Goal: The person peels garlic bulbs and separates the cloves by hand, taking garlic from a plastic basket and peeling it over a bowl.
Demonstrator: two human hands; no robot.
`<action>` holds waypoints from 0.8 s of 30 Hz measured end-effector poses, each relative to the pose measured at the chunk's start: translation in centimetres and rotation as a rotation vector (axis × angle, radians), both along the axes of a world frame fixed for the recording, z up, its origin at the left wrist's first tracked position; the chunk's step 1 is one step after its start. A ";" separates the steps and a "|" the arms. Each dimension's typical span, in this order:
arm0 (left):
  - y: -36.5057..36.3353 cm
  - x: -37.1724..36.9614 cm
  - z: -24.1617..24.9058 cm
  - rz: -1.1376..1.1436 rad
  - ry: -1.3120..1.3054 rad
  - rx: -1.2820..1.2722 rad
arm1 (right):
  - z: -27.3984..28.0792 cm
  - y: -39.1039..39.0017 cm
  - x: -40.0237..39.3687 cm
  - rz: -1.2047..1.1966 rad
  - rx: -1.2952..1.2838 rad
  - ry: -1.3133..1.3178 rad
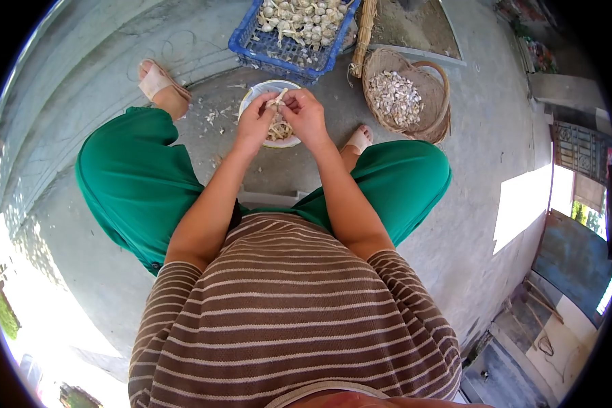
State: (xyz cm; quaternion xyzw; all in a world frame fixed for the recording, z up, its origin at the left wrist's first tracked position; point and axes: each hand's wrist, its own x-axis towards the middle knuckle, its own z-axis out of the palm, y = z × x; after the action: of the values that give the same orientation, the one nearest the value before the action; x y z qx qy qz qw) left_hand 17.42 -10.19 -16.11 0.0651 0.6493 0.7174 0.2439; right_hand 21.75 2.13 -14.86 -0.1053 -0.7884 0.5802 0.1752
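A garlic bulb [277, 102] with its pale dry stem is pinched between the fingertips of both my hands. My left hand [254, 119] closes on it from one side and my right hand [305, 117] from the other. Below them on the floor stands a round bowl [247, 102] with a white rim, partly covered by my hands. Dry garlic stems and skins [280, 129] lie inside it. The fingers hide much of the bulb.
Beyond the bowl stands a blue plastic crate [279, 66] of garlic bulbs [313, 24]. A wicker basket [436, 102] to the right holds loose cloves [394, 97]. A straw bundle [364, 37] lies between them. Garlic scraps [215, 117] litter the concrete floor near my left foot.
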 end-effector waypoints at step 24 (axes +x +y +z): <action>0.0 -0.1 1.3 0.024 -0.142 0.191 | -0.5 -0.6 0.0 0.000 -0.162 0.045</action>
State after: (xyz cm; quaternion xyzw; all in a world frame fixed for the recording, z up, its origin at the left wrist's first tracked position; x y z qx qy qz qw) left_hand 17.30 -10.17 -14.85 0.0292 0.5597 0.7817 0.2736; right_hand 21.76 1.53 -15.40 -0.1059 -0.7347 0.6443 0.1839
